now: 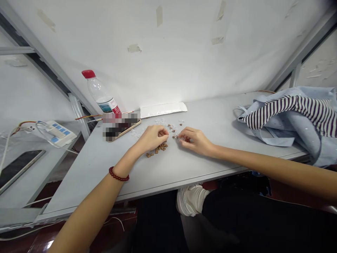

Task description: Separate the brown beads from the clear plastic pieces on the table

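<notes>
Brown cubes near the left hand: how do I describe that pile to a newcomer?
On the light grey table, find the left hand and right hand near its middle. Just below the left hand lies a loose cluster of small brown cubes, the largest brown group; clear fragments and stray brown bits lie beyond the hands.

brown cubes (158, 149): small, loose, scattered cluster
clear plastic bits (160, 121): crumbled, strewn just beyond the cubes
where: grey tabletop (89, 179)
</notes>
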Available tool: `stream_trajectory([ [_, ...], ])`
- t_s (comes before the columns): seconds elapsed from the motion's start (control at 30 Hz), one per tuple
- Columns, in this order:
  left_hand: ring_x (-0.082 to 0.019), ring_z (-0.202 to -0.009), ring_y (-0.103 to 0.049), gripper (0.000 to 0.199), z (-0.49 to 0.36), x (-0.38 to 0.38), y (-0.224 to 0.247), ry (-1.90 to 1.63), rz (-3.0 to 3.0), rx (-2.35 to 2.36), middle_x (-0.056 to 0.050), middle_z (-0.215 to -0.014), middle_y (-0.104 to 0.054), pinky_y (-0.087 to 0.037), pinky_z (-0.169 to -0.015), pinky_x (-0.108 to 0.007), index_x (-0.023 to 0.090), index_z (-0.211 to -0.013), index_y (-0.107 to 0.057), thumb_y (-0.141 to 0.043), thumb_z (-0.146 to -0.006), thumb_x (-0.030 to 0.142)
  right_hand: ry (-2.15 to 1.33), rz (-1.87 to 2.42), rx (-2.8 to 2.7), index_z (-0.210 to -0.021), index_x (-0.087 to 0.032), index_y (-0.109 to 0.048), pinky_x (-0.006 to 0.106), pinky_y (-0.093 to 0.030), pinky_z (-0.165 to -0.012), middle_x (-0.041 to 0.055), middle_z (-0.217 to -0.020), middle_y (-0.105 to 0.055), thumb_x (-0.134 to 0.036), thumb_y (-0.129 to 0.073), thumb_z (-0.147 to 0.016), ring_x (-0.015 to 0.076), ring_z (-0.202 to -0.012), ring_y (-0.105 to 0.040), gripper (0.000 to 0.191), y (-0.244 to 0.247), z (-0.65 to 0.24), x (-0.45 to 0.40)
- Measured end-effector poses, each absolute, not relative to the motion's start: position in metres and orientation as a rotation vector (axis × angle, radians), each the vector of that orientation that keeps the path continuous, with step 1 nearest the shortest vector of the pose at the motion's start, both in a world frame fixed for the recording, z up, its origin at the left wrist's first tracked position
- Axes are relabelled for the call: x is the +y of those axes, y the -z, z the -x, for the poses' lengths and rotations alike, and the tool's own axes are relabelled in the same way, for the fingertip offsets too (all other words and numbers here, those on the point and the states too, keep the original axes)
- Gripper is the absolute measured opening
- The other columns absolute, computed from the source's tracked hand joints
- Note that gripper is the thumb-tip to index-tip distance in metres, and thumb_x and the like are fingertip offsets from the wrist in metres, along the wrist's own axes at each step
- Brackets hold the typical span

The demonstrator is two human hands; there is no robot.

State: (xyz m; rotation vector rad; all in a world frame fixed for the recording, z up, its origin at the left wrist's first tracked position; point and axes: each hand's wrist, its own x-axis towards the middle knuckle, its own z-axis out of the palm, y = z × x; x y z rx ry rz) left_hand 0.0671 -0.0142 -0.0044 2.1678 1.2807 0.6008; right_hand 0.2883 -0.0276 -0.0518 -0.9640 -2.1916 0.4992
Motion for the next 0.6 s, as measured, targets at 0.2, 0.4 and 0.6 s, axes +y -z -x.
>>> stream_trajectory([
  [0.2,-0.019,-0.082,-0.063,0.022,-0.084,0.006,0.006,-0.739,-2.383,1.284,-0.008,-0.093,-0.071,-0.05,-0.077,-0.032,0.015,-0.09,-0.069,-0.051,-0.082,0.023,-0.579,1.03,-2.103,-0.083,-0.017,-0.063,0.029,-0.047,-0.067,0.004,-0.085,-0.06,-0.019,-0.056,-0.08,0.0116,-0.067,-0.055,0.009,0.046,-0.298,-0.028],
  [0.4,-0.022,-0.084,-0.065,0.026,-0.13,0.06,0.006,-0.395,-2.639,1.17,-0.012,-0.09,-0.072,-0.047,-0.08,-0.032,0.012,-0.095,-0.073,-0.053,-0.078,0.014,-0.625,1.093,-1.934,-0.078,-0.017,-0.062,0.028,-0.046,-0.063,0.0017,-0.077,-0.059,-0.017,-0.056,-0.077,0.0116,-0.065,-0.053,0.007,0.045,-0.297,-0.031],
  [0.6,-0.019,-0.061,-0.056,0.022,-0.151,0.079,0.015,-0.268,-2.741,1.193,-0.006,-0.059,-0.063,-0.041,-0.064,-0.031,0.015,-0.063,-0.067,-0.048,-0.07,0.006,-0.675,1.016,-1.96,-0.077,-0.016,-0.062,0.026,-0.045,-0.062,0.0016,-0.078,-0.059,-0.015,-0.055,-0.075,0.0104,-0.065,-0.052,0.007,0.044,-0.296,-0.032],
])
